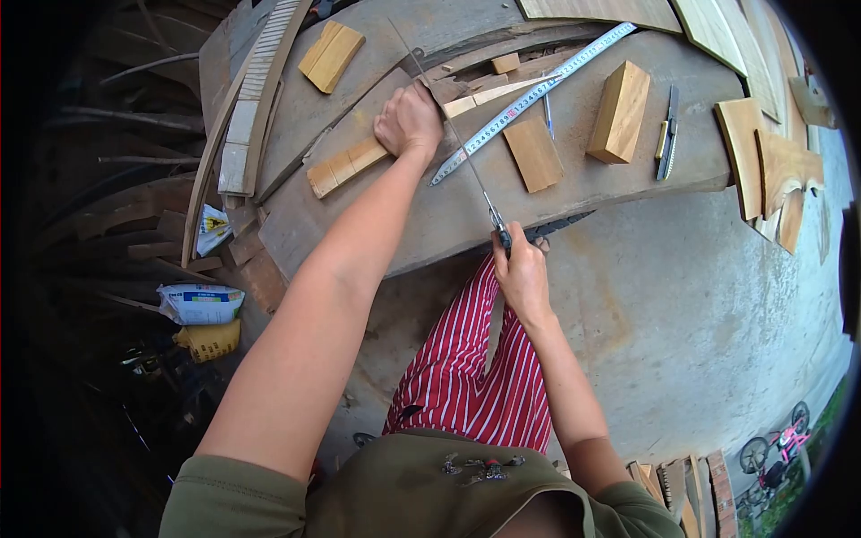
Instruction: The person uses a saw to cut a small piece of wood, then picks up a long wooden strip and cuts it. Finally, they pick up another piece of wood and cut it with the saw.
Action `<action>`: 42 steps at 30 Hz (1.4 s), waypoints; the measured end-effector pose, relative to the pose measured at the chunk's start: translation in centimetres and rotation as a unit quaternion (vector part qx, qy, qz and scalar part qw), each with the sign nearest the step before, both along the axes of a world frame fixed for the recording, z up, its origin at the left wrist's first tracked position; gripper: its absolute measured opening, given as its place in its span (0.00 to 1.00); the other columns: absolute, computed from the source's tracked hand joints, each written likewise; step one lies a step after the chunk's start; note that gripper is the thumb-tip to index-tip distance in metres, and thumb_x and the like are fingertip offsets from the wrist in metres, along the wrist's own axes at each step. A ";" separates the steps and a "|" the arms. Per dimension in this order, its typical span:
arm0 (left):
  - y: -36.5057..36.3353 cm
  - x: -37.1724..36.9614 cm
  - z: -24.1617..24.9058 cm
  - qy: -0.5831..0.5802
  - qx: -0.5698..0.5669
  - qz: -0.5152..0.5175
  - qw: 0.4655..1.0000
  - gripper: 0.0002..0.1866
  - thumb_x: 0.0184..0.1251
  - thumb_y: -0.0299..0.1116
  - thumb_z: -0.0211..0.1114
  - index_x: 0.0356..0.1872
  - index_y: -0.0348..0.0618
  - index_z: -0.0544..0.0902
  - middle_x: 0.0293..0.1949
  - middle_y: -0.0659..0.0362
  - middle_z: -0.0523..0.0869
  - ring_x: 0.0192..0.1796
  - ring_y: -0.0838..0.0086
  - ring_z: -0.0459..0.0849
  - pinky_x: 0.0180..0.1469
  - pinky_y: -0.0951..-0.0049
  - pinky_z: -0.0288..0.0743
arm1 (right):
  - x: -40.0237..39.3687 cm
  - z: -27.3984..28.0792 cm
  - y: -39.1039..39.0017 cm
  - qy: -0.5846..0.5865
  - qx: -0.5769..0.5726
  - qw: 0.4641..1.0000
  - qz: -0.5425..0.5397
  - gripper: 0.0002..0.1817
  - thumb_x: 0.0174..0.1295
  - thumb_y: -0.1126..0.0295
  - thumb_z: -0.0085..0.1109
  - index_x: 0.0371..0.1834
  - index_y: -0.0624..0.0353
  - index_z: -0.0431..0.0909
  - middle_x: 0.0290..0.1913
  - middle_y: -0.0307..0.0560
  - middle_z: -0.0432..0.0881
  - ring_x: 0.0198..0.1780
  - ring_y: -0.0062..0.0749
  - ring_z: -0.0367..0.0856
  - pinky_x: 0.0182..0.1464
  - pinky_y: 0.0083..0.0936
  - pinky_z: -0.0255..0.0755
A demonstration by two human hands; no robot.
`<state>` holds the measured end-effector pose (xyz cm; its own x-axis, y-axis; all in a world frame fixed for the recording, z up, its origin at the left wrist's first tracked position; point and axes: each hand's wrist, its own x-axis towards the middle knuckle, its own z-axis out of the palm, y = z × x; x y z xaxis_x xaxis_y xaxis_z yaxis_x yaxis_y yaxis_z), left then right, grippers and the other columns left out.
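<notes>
My right hand (523,276) is wrapped around the dark handle of a handsaw (490,204). Its thin blade slants up and away across the worktable (404,229), passing just right of my left hand (409,121). That hand is closed over a narrow wooden strip (348,167) and presses it down; pencil-like lines cross the strip's near end. The strip's far part (502,90) shows beyond the blade. A white measuring tape or rule (529,100) lies diagonally to the right, with a flat wood piece (533,154) and a blue pen (549,117) nearby.
On the table also lie a wooden block (619,112), a utility knife (666,134) and a small board (331,56). Curved boards (717,36) line the far edge. Offcuts (778,170) stand at right. Bags (202,305) sit lower left, a pink bicycle (778,448) lower right.
</notes>
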<state>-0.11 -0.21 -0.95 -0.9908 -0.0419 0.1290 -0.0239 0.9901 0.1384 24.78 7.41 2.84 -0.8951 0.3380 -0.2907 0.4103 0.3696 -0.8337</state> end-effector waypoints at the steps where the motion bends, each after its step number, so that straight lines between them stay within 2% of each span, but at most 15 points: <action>1: 0.0 -0.1 -0.1 0.002 -0.007 0.003 1.000 0.25 0.75 0.48 0.46 0.27 0.46 0.86 0.38 0.57 0.87 0.45 0.61 0.85 0.48 0.58 0.72 | 2.3 0.1 -0.1 0.003 -0.014 1.000 -0.004 0.06 0.64 0.75 0.56 0.41 0.62 0.70 0.28 0.66 0.80 0.33 0.63 0.82 0.32 0.51 0.73; 3: -0.3 -0.3 0.0 0.005 -0.017 0.011 1.000 0.24 0.75 0.48 0.46 0.27 0.47 0.86 0.38 0.58 0.87 0.45 0.61 0.85 0.48 0.57 0.73 | 6.9 0.5 -0.1 -0.011 -0.020 1.000 -0.012 0.05 0.67 0.76 0.55 0.43 0.62 0.71 0.27 0.66 0.78 0.31 0.65 0.80 0.30 0.48 0.70; 6: -0.2 -0.1 0.6 0.001 -0.013 -0.002 1.000 0.25 0.75 0.48 0.46 0.26 0.47 0.86 0.38 0.57 0.87 0.46 0.62 0.85 0.48 0.57 0.73 | 7.7 1.9 0.2 -0.040 -0.018 0.999 -0.001 0.05 0.66 0.75 0.56 0.44 0.61 0.73 0.27 0.66 0.78 0.31 0.64 0.81 0.30 0.47 0.71; 9: 0.3 0.0 1.2 -0.016 -0.004 0.012 1.000 0.25 0.75 0.49 0.46 0.26 0.46 0.86 0.38 0.57 0.87 0.46 0.62 0.85 0.48 0.58 0.72 | 2.0 1.3 0.0 -0.006 -0.010 1.000 0.007 0.07 0.64 0.76 0.56 0.42 0.63 0.70 0.28 0.65 0.80 0.34 0.64 0.82 0.33 0.52 0.72; 11: 0.2 0.3 1.7 -0.017 0.006 0.008 1.000 0.25 0.74 0.48 0.47 0.27 0.45 0.86 0.37 0.56 0.87 0.47 0.62 0.85 0.49 0.59 0.72 | -2.6 0.0 -0.2 0.004 0.045 0.999 0.015 0.08 0.68 0.71 0.54 0.40 0.63 0.68 0.29 0.66 0.81 0.33 0.65 0.81 0.33 0.53 0.73; 14: -0.4 -0.3 -0.4 0.012 -0.006 0.000 1.000 0.24 0.74 0.48 0.47 0.26 0.46 0.85 0.37 0.58 0.86 0.46 0.62 0.85 0.48 0.59 0.72 | -3.2 -0.6 -0.4 0.009 0.021 1.000 0.009 0.08 0.68 0.69 0.54 0.41 0.63 0.68 0.29 0.66 0.81 0.33 0.65 0.81 0.33 0.54 0.73; 17: -0.1 -0.1 0.3 -0.005 -0.005 0.017 1.000 0.24 0.74 0.48 0.47 0.26 0.47 0.85 0.37 0.58 0.86 0.46 0.62 0.85 0.48 0.59 0.72 | 2.9 0.7 0.1 -0.026 -0.019 0.999 0.001 0.05 0.66 0.74 0.55 0.42 0.62 0.71 0.27 0.66 0.79 0.33 0.64 0.81 0.32 0.52 0.73; 19: 0.0 0.0 1.0 -0.008 -0.008 0.015 1.000 0.24 0.74 0.48 0.47 0.26 0.47 0.85 0.38 0.58 0.86 0.46 0.62 0.85 0.48 0.59 0.72 | 7.7 0.8 0.5 -0.039 -0.029 0.999 -0.002 0.09 0.61 0.79 0.57 0.43 0.62 0.72 0.29 0.64 0.79 0.34 0.63 0.82 0.34 0.49 0.73; 24: 0.1 -0.1 0.9 -0.021 -0.008 0.011 1.000 0.23 0.74 0.47 0.48 0.27 0.47 0.85 0.38 0.58 0.86 0.46 0.62 0.85 0.49 0.60 0.71 | 4.4 0.9 0.7 -0.031 -0.036 0.999 0.003 0.07 0.63 0.77 0.57 0.42 0.62 0.71 0.29 0.65 0.80 0.35 0.64 0.81 0.36 0.50 0.73; 25: -0.2 -0.1 1.2 -0.020 0.024 0.000 1.000 0.28 0.74 0.55 0.44 0.34 0.44 0.86 0.39 0.48 0.88 0.45 0.48 0.86 0.48 0.51 0.76 | 2.2 0.4 0.3 -0.014 -0.030 0.999 0.006 0.07 0.64 0.76 0.57 0.43 0.62 0.71 0.29 0.65 0.80 0.35 0.65 0.81 0.35 0.50 0.72; 30: -0.3 -0.1 0.8 -0.019 0.015 -0.004 1.000 0.28 0.75 0.54 0.43 0.36 0.44 0.87 0.42 0.48 0.88 0.46 0.47 0.86 0.49 0.51 0.76 | -3.9 -1.3 -0.1 0.018 0.009 1.000 0.009 0.08 0.68 0.71 0.55 0.42 0.63 0.69 0.28 0.69 0.80 0.34 0.67 0.80 0.35 0.56 0.73; 35: -0.1 -0.3 0.8 -0.033 0.011 0.026 0.999 0.27 0.75 0.53 0.44 0.37 0.45 0.87 0.43 0.49 0.88 0.47 0.48 0.86 0.49 0.51 0.76 | 5.6 -0.3 0.5 -0.017 -0.038 0.999 -0.001 0.07 0.64 0.77 0.56 0.43 0.63 0.71 0.29 0.64 0.79 0.33 0.63 0.81 0.32 0.48 0.72; 36: 0.0 -0.3 0.9 -0.034 0.011 0.027 0.999 0.27 0.75 0.53 0.44 0.37 0.45 0.87 0.43 0.49 0.88 0.47 0.48 0.86 0.49 0.51 0.76 | 7.5 -0.1 0.7 0.002 -0.037 0.999 -0.013 0.06 0.68 0.74 0.55 0.45 0.61 0.74 0.26 0.66 0.76 0.33 0.65 0.81 0.30 0.44 0.71; 39: -0.4 -0.2 0.7 -0.031 0.014 0.016 0.999 0.27 0.75 0.53 0.45 0.36 0.45 0.87 0.43 0.48 0.88 0.46 0.48 0.86 0.49 0.51 0.76 | 7.4 0.5 1.2 -0.030 -0.055 0.998 -0.001 0.06 0.68 0.74 0.56 0.44 0.62 0.73 0.26 0.65 0.77 0.33 0.65 0.81 0.30 0.45 0.71; 42: 0.1 -0.2 1.2 -0.026 0.021 0.011 0.999 0.27 0.75 0.53 0.44 0.36 0.45 0.87 0.43 0.48 0.88 0.46 0.48 0.86 0.49 0.51 0.76 | 2.3 -0.8 0.6 -0.010 -0.010 1.000 0.021 0.08 0.64 0.75 0.56 0.43 0.62 0.70 0.30 0.65 0.80 0.35 0.64 0.81 0.35 0.53 0.73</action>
<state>-0.27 -0.12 0.22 -0.9950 -0.0672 0.0742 -0.0531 0.9826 0.1781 27.03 8.01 2.02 -0.9025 0.2943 -0.3144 0.4110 0.3705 -0.8329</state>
